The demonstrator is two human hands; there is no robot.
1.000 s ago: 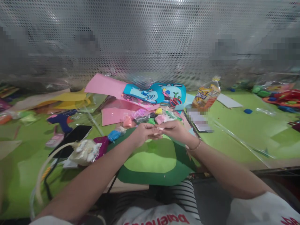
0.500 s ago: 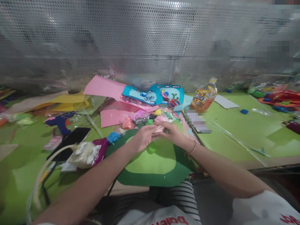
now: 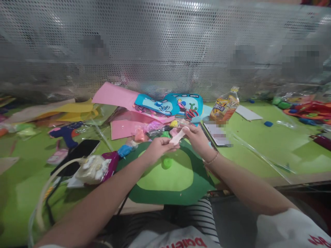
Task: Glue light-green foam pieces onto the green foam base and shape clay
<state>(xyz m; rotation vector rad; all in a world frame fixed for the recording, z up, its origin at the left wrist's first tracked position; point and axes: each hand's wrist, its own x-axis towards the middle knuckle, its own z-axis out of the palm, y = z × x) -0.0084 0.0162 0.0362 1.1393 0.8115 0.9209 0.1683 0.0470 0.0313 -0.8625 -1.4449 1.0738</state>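
Observation:
My left hand (image 3: 158,148) and my right hand (image 3: 198,137) pinch the two ends of a pale pink strip of clay (image 3: 178,137), stretched between them above the green foam sheet (image 3: 168,179). A small bright green clay ball (image 3: 167,162) lies on the sheet's lighter middle, just below my left hand. Several small clay packets (image 3: 155,130) in orange, pink, yellow, green and blue sit right behind my hands.
A black phone (image 3: 77,154), a blue glue gun (image 3: 67,132) and a white headband (image 3: 51,186) lie at left. Pink paper (image 3: 121,129), blue cartoon pouches (image 3: 170,103), red scissors (image 3: 191,113) and an orange drink bottle (image 3: 224,106) are behind. A perforated metal screen (image 3: 165,51) closes the back.
My hands, pressed together over the clay, have drawn apart and stretched it into a strip. The green clay ball now lies uncovered on the foam sheet.

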